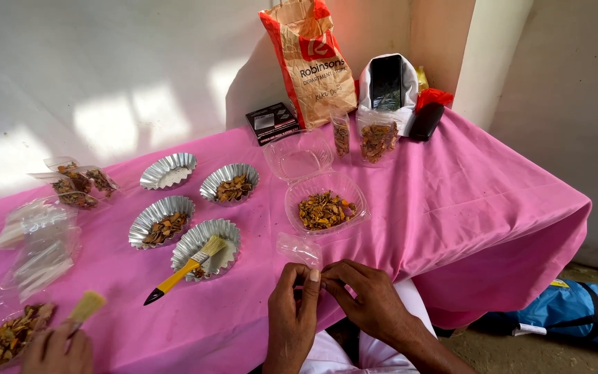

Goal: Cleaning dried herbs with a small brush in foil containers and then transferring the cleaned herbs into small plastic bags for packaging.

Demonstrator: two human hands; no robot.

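Two hands, left hand and right hand, pinch the mouth of a small clear bag at the table's near edge, apparently empty. Beyond it, the plastic tub holds unbagged dried pieces; filled bags sit far left.

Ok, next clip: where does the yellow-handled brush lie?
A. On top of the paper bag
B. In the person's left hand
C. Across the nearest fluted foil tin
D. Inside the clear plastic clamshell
C: the yellow-handled brush rests bristles-first in the nearest foil tin, its handle pointing out over the pink cloth.
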